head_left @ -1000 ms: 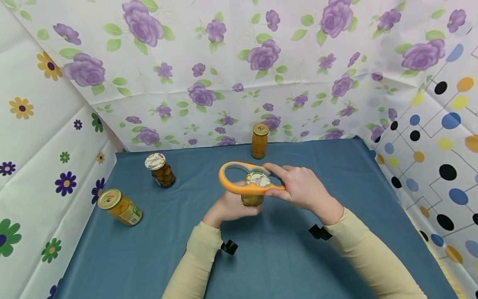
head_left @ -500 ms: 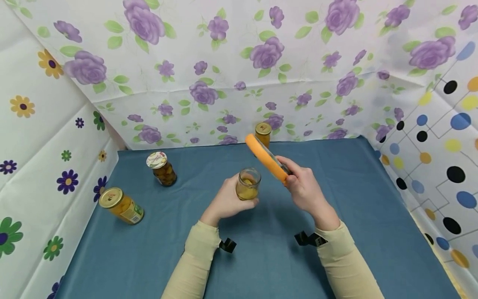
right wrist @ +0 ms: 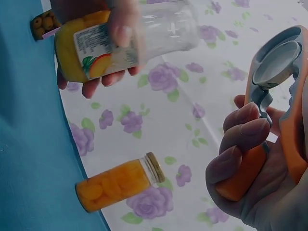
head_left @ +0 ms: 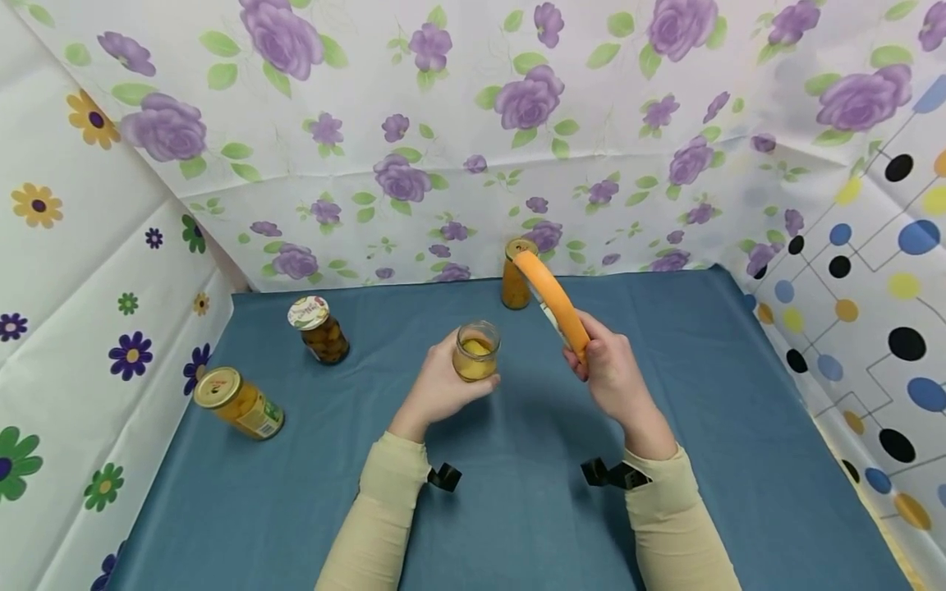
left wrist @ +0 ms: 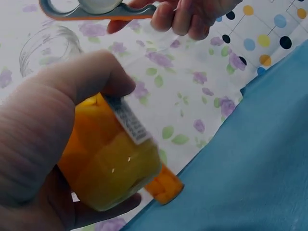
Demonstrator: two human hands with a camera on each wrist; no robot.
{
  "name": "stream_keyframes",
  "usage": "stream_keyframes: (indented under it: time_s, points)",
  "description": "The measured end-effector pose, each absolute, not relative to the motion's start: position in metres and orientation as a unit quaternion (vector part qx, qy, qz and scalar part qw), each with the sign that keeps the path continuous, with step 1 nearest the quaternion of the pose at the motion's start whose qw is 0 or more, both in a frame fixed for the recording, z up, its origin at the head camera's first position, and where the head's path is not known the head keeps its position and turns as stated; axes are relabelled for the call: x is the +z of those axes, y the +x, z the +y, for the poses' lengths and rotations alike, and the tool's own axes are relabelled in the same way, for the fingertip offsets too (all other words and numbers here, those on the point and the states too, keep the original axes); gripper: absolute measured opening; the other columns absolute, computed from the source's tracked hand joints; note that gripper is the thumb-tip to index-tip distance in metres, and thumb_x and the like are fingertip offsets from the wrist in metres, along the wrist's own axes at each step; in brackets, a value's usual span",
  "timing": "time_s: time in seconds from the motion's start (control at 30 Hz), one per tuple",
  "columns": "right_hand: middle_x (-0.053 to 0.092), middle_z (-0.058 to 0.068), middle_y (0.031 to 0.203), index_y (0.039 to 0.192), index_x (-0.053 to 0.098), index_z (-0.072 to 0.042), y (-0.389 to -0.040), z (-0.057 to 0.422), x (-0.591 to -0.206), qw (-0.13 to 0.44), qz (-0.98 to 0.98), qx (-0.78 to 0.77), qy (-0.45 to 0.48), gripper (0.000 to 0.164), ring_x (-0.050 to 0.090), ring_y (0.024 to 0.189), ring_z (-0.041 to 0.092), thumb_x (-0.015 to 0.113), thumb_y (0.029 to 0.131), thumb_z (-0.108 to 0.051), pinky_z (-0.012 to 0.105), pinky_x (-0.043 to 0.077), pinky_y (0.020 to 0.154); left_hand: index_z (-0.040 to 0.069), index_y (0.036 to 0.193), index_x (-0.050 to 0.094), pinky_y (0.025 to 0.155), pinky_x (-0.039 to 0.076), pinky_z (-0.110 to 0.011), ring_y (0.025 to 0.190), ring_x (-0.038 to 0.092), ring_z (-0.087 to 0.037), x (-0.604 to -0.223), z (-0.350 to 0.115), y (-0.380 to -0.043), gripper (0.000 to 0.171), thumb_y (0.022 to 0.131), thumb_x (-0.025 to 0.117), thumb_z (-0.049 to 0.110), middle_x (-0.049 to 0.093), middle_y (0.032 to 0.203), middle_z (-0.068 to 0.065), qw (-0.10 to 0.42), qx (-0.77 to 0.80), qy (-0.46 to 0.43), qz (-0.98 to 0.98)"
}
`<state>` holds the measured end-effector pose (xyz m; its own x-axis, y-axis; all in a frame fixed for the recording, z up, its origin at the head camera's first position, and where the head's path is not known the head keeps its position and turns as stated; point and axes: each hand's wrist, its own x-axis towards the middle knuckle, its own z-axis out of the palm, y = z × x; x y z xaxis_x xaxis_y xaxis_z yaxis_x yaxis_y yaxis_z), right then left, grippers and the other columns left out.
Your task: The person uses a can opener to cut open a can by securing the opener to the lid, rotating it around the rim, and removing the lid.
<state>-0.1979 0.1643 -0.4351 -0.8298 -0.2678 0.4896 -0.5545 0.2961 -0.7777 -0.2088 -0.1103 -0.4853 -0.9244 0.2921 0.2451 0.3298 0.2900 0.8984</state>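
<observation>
My left hand (head_left: 432, 390) grips a glass jar (head_left: 475, 365) around its side, above the blue cloth. The jar's mouth is uncovered, and yellow fruit pieces fill its lower part. A peach label (right wrist: 101, 57) shows in the right wrist view. My right hand (head_left: 615, 386) holds an orange and grey jar opener (head_left: 557, 304) by its handles, tilted, to the right of the jar and apart from it. Caught in the opener is a round lid (right wrist: 278, 65), its pale inner side showing in the right wrist view.
Behind the opener stands a tall jar of orange fruit (head_left: 515, 289) with a gold lid, partly covered. Left of my hands are a jar of olives (head_left: 325, 341) and a gold-lidded jar of yellow fruit (head_left: 254, 413). Patterned sheets (head_left: 332, 156) rise behind the blue cloth (head_left: 517, 525).
The opener, earlier clamped over the jar's lid, has lifted off with the lid and swung up to the right. The jar, now uncovered, has shifted slightly left in my left hand.
</observation>
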Motion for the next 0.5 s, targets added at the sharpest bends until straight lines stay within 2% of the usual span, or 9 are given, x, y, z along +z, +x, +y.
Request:
stream_keyframes:
  time_s: [0.23, 0.5]
  points:
    - [0.055, 0.003, 0.072, 0.136, 0.066, -0.004, -0.199, 0.168, -0.435, 0.133, -0.795, 0.529, 0.267, 0.096, 0.048, 0.052, 0.019, 0.024, 0.098, -0.082, 0.028, 0.043, 0.046, 0.015, 0.131, 0.061, 0.083, 0.056, -0.049, 0.095, 0.065, -0.025, -0.503, -0.125, -0.221, 0.05, 0.089, 0.088, 0.014, 0.068, 0.114, -0.006, 0.065, -0.565, -0.11, -0.815]
    - [0.055, 0.003, 0.074, 0.141, 0.063, -0.004, -0.199, 0.166, -0.435, 0.122, -0.795, 0.522, 0.285, 0.095, 0.049, 0.053, 0.019, 0.021, 0.1, -0.079, 0.028, 0.044, 0.047, 0.011, 0.13, 0.06, 0.09, 0.053, -0.053, 0.103, 0.064, -0.031, -0.521, -0.137, -0.229, 0.049, 0.089, 0.086, 0.011, 0.065, 0.118, -0.013, 0.122, -0.599, -0.024, -0.791]
